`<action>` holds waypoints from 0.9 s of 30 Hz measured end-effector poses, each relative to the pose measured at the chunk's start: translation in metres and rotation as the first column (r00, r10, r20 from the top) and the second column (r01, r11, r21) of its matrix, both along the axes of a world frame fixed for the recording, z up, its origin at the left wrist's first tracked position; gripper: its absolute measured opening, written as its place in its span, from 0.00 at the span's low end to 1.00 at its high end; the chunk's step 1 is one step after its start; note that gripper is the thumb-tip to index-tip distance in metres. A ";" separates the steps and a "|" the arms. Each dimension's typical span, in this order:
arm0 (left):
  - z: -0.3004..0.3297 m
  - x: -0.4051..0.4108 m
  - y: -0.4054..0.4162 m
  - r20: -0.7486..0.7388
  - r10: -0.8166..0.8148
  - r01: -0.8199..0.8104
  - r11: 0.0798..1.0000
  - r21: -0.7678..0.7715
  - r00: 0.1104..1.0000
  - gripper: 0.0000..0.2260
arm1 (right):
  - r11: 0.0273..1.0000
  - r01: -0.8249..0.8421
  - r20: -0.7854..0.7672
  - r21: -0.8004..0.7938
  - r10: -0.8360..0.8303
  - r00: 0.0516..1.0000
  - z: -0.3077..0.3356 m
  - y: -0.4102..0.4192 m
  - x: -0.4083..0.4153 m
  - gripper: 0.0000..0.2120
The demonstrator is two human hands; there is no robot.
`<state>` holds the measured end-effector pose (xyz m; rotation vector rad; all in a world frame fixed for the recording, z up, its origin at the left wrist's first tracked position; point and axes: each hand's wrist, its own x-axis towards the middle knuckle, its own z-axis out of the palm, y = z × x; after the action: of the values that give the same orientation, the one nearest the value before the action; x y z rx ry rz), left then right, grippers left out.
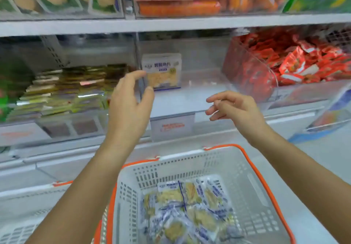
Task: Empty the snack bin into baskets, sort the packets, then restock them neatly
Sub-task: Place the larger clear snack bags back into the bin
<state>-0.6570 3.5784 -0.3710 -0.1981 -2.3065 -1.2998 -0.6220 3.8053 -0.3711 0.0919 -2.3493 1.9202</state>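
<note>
clear plastic snack bin [190, 99], frame centre: one white-and-yellow packet [161, 70] upright at back, restocking start; left hand [131, 101] and right hand [235, 106] fingers spread, empty; grey orange-rimmed basket [252, 167] below holds remaining packets.

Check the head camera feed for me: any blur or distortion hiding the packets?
Head view: motion blur smears the red packets and the shelf bows from wide-angle distortion; the lone packet in the clear bin is soft but visible; basket packets are blurred.
</note>
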 end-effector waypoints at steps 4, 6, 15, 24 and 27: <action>-0.050 0.056 0.014 0.117 -0.227 0.219 0.973 0.080 0.967 0.08 | 0.995 -0.053 0.235 0.089 0.031 0.971 -0.078 0.031 0.050 0.11; -0.104 0.069 0.023 0.382 -0.323 0.315 0.945 0.085 0.866 0.07 | 0.980 -0.127 0.428 0.154 0.050 0.903 -0.132 0.044 0.065 0.09; -0.328 0.085 0.035 0.900 0.034 0.583 0.751 -0.310 0.435 0.16 | 0.581 -0.634 0.762 0.511 0.035 0.647 -0.321 0.061 0.085 0.22; -0.393 0.067 0.099 0.794 0.169 0.322 0.849 -0.418 0.584 0.32 | 0.406 -0.616 0.704 0.676 -0.106 0.702 -0.392 0.026 0.080 0.35; -0.400 0.063 0.116 0.828 0.178 0.190 0.928 -0.322 0.531 0.33 | 0.659 -0.508 0.745 0.555 -0.122 0.656 -0.394 0.034 0.078 0.33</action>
<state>-0.5938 3.6947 -0.7714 0.4382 -3.4013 -1.0319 -0.5443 3.8393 -0.7649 -0.4725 -3.7100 0.9460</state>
